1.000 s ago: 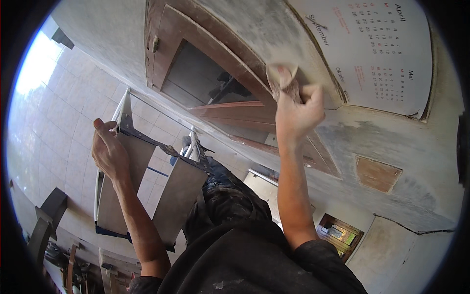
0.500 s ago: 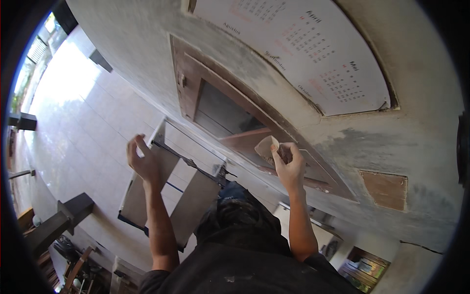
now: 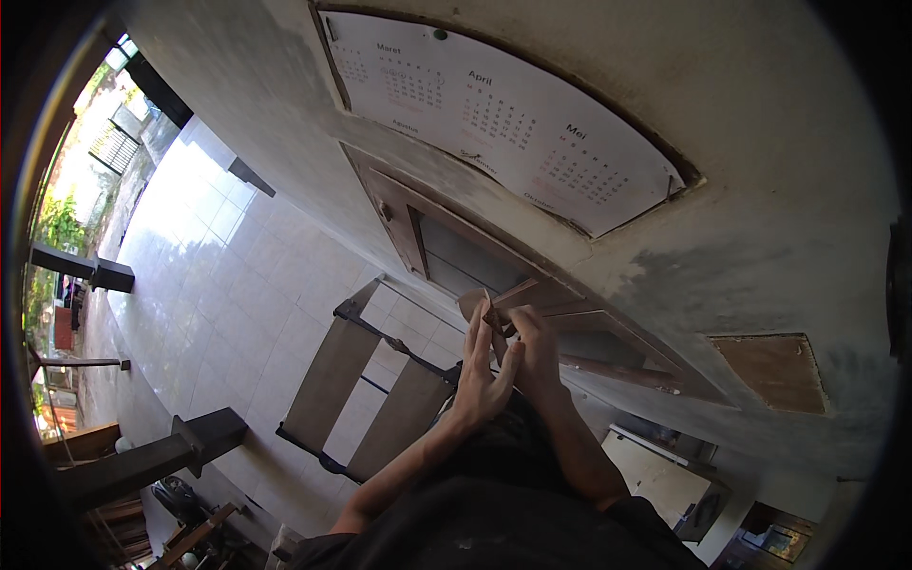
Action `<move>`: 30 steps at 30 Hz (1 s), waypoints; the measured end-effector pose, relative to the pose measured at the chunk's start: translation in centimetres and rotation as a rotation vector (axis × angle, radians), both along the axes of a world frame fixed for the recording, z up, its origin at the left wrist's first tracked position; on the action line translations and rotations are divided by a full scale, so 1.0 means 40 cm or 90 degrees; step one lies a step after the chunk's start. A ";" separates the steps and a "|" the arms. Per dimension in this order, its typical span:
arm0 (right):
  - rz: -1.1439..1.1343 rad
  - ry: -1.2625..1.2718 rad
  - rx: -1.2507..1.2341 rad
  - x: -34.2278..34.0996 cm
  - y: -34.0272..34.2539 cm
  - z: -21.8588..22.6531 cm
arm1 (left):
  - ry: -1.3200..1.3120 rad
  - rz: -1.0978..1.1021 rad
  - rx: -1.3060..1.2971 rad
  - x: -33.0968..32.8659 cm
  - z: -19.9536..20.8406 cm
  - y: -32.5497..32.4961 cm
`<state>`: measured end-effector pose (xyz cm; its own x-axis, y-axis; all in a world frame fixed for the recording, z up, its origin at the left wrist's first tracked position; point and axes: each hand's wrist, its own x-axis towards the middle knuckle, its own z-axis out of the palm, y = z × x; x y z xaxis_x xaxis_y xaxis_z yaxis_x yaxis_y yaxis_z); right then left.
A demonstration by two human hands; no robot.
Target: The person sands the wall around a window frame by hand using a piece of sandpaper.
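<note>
My left hand [image 3: 486, 382] and my right hand [image 3: 538, 353] come together in front of my body. Between them is a folded piece of sandpaper [image 3: 471, 302], tan on one face and darker brown on the other. The left fingers press together along its near side, while the right fingers curl round its other edge. Part of the sheet is hidden behind the fingers. Beyond the hands, a brown wooden frame with glass panes [image 3: 456, 249] is set in the wall, apart from them.
Below left stands a step ladder [image 3: 328, 375] with wide flat treads. A paper calendar [image 3: 513, 104] hangs on the grey-patched wall [image 3: 665, 285], above a brown board [image 3: 771, 372]. Dark posts [image 3: 214, 437] line the tiled floor [image 3: 237, 275]; a pale cabinet [image 3: 655, 475] stands lower right.
My left hand has moved right from above the ladder to meet my right hand at the sandpaper. The right hand has shifted slightly left and lower. The whole view has turned.
</note>
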<state>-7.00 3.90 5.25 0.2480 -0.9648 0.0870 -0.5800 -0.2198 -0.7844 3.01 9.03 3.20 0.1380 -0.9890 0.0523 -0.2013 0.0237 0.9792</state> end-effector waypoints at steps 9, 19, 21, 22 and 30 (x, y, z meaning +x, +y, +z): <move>0.089 -0.166 0.071 -0.011 0.005 0.018 | -0.039 0.014 -0.199 0.049 -0.047 -0.067; 0.146 0.051 -0.255 -0.100 -0.053 0.199 | 0.185 0.088 0.009 0.051 -0.035 -0.116; 0.000 0.019 -0.366 -0.205 -0.039 0.264 | 0.226 0.175 -0.032 0.048 -0.035 -0.131; -0.114 -0.026 -0.394 -0.263 -0.022 0.282 | 0.234 0.176 -0.034 0.047 -0.031 -0.144; -0.286 0.097 -0.952 -0.420 -0.105 0.427 | -0.075 0.294 -0.215 0.049 0.066 -0.292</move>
